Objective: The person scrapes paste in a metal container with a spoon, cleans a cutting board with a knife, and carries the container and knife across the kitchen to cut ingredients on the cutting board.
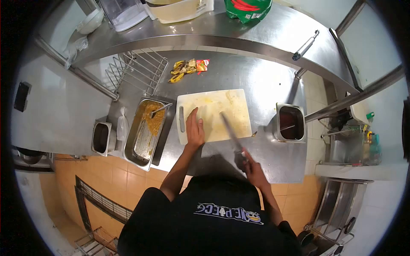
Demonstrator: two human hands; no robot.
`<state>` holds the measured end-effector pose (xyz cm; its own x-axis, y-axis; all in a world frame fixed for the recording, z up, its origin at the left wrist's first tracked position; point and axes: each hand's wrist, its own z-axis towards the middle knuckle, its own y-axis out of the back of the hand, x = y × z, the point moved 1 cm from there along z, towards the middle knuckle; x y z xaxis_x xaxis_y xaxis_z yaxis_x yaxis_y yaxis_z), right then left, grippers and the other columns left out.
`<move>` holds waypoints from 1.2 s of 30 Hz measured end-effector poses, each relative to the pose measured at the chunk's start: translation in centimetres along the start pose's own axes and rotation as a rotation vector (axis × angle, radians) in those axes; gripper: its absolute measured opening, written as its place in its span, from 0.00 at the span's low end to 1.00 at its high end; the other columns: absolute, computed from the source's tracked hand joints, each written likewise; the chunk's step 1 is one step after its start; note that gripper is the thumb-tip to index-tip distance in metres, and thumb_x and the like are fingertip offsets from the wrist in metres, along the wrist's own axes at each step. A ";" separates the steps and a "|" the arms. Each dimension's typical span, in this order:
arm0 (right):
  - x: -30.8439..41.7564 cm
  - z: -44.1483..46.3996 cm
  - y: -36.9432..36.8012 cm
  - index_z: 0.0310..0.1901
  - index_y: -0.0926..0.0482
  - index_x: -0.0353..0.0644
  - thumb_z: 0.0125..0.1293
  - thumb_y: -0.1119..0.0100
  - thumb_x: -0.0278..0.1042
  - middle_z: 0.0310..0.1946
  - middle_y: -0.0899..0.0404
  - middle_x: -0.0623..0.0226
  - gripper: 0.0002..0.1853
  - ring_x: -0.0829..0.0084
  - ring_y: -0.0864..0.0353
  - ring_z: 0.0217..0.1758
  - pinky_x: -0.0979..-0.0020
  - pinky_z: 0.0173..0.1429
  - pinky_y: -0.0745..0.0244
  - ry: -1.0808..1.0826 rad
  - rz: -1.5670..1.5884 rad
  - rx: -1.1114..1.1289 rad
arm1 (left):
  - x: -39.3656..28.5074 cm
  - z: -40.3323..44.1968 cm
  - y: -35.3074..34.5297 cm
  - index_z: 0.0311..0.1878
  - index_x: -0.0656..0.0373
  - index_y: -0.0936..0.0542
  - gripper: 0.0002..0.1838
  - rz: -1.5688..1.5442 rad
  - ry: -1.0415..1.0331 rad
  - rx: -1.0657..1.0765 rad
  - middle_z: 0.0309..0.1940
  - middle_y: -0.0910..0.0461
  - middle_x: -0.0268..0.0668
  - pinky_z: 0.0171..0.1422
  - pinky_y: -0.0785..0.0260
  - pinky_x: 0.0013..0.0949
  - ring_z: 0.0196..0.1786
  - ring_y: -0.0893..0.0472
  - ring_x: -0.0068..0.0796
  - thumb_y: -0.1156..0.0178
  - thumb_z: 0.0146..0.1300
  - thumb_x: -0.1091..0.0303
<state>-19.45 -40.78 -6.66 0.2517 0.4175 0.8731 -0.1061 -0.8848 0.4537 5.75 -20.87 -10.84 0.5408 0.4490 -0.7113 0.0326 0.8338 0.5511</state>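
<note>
A white cutting board [234, 102] with yellowish stains lies on the steel table, its slotted handle to the left. My left hand [195, 133] is over the board's lower left part, fingers stretched out, thumb apart, nothing held. Whether its palm touches the board I cannot tell. Below the board's lower edge, my right hand [253, 170] is closed around the handle of a knife [230, 130]. Its blade, slightly blurred, points up and left over the middle of the board.
Left of the board stands a steel pan [141, 145] with orange-brown food and a spoon. A smaller steel container [101, 138] and a wire rack [136, 70] are nearby. Banana peels [181, 70] lie behind. A dark-filled steel container [291, 123] stands right. A shelf [171, 40] spans the back.
</note>
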 end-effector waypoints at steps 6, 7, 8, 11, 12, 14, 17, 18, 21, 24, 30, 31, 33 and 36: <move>-3.3 -0.9 -0.1 0.80 0.39 0.55 0.78 0.50 0.28 0.39 0.17 0.47 0.31 0.52 0.15 0.38 0.66 0.49 0.22 0.005 -0.038 -0.058 | 0.5 -0.2 -0.4 0.74 0.66 0.34 0.25 -0.046 0.036 -0.042 0.68 0.30 0.55 0.77 0.42 0.52 0.70 0.31 0.58 0.56 0.80 0.63; -1.6 -0.4 0.8 0.80 0.39 0.55 0.78 0.50 0.28 0.39 0.17 0.47 0.31 0.52 0.15 0.38 0.66 0.49 0.22 0.007 -0.038 -0.052 | 0.6 -0.4 -0.3 0.73 0.65 0.34 0.24 -0.066 0.033 -0.050 0.68 0.29 0.55 0.77 0.42 0.51 0.70 0.31 0.58 0.56 0.81 0.63; 0.2 0.2 1.9 0.80 0.39 0.54 0.79 0.51 0.29 0.34 0.19 0.46 0.30 0.55 0.23 0.32 0.67 0.44 0.23 -0.082 -0.031 -0.129 | 0.6 -0.5 -0.1 0.73 0.65 0.34 0.24 -0.061 0.035 -0.051 0.68 0.29 0.55 0.77 0.42 0.51 0.70 0.31 0.58 0.56 0.81 0.63; -0.9 2.4 1.2 0.80 0.40 0.53 0.79 0.52 0.29 0.27 0.24 0.47 0.30 0.56 0.33 0.24 0.66 0.36 0.26 -0.091 -0.099 -0.223 | 0.9 -0.2 -0.4 0.73 0.67 0.34 0.24 -0.057 0.045 -0.051 0.69 0.30 0.55 0.77 0.42 0.51 0.71 0.31 0.58 0.57 0.81 0.63; -0.7 3.1 -0.2 0.81 0.42 0.55 0.78 0.51 0.28 0.30 0.20 0.43 0.31 0.47 0.25 0.30 0.60 0.41 0.23 -0.004 -0.019 -0.150 | 0.8 -0.3 -0.4 0.73 0.68 0.35 0.25 -0.055 0.055 -0.071 0.69 0.31 0.56 0.78 0.43 0.51 0.72 0.32 0.58 0.57 0.81 0.62; 0.3 5.3 -3.1 0.81 0.43 0.57 0.77 0.51 0.28 0.34 0.16 0.39 0.33 0.37 0.17 0.36 0.54 0.45 0.21 0.104 0.060 -0.077 | 0.8 -0.1 -0.6 0.73 0.69 0.36 0.26 -0.047 0.052 -0.106 0.70 0.32 0.57 0.78 0.44 0.51 0.73 0.33 0.58 0.57 0.81 0.60; 2.2 7.9 -6.9 0.81 0.42 0.56 0.73 0.50 0.24 0.28 0.22 0.43 0.36 0.46 0.22 0.29 0.58 0.40 0.25 0.249 -0.018 0.004 | 1.0 -0.4 -0.3 0.74 0.71 0.38 0.29 -0.072 0.062 -0.208 0.71 0.35 0.59 0.80 0.47 0.52 0.74 0.36 0.60 0.57 0.81 0.56; 2.7 8.8 -7.4 0.81 0.43 0.56 0.71 0.50 0.24 0.31 0.21 0.42 0.37 0.45 0.20 0.32 0.57 0.43 0.24 0.211 -0.067 0.088 | 1.0 -0.3 -0.2 0.74 0.71 0.38 0.31 -0.067 0.061 -0.208 0.71 0.36 0.59 0.80 0.48 0.53 0.74 0.36 0.61 0.57 0.81 0.54; 3.2 11.0 -7.1 0.82 0.43 0.58 0.70 0.49 0.23 0.34 0.20 0.41 0.39 0.45 0.18 0.35 0.55 0.46 0.23 0.204 -0.137 0.145 | 0.6 -0.5 0.1 0.75 0.71 0.40 0.32 -0.054 0.049 -0.210 0.71 0.37 0.61 0.80 0.49 0.55 0.74 0.37 0.63 0.59 0.82 0.51; 1.9 12.6 -4.5 0.82 0.44 0.61 0.69 0.49 0.23 0.35 0.20 0.40 0.40 0.45 0.18 0.36 0.54 0.46 0.23 0.191 -0.150 0.059 | 0.0 -0.3 0.3 0.75 0.71 0.40 0.31 -0.035 0.053 -0.189 0.71 0.36 0.61 0.79 0.48 0.55 0.73 0.36 0.63 0.58 0.81 0.55; 0.7 13.1 1.3 0.81 0.43 0.62 0.73 0.51 0.27 0.26 0.23 0.39 0.36 0.59 0.23 0.22 0.59 0.38 0.24 -0.070 -0.151 -0.193 | 0.3 -0.3 0.0 0.73 0.69 0.37 0.27 -0.027 0.061 -0.155 0.69 0.33 0.59 0.78 0.46 0.55 0.72 0.34 0.62 0.57 0.80 0.60; 0.8 12.8 1.3 0.81 0.43 0.62 0.73 0.51 0.27 0.26 0.23 0.39 0.36 0.59 0.23 0.22 0.59 0.38 0.24 -0.075 -0.150 -0.197 | 0.3 -0.3 -0.2 0.73 0.69 0.37 0.27 -0.030 0.059 -0.149 0.69 0.33 0.59 0.78 0.46 0.55 0.72 0.34 0.62 0.57 0.80 0.60; 1.3 11.9 0.8 0.81 0.42 0.60 0.74 0.50 0.27 0.28 0.22 0.41 0.36 0.59 0.20 0.26 0.60 0.40 0.24 0.020 -0.051 -0.248 | 0.4 -0.3 -0.2 0.73 0.69 0.36 0.26 -0.016 0.081 -0.160 0.68 0.32 0.59 0.77 0.45 0.54 0.71 0.33 0.61 0.57 0.80 0.61; 1.4 9.8 -2.6 0.81 0.42 0.60 0.71 0.49 0.25 0.32 0.22 0.46 0.38 0.62 0.20 0.31 0.62 0.44 0.23 0.081 -0.020 -0.098 | 0.8 -0.4 -0.3 0.72 0.69 0.34 0.24 -0.034 0.089 -0.163 0.69 0.31 0.55 0.79 0.45 0.49 0.73 0.33 0.54 0.57 0.81 0.64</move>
<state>-9.41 -39.91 -8.34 0.1769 0.4533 0.8736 -0.1966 -0.8535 0.4826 5.82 -20.62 -11.70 0.4653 0.4399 -0.7681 -0.0909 0.8869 0.4529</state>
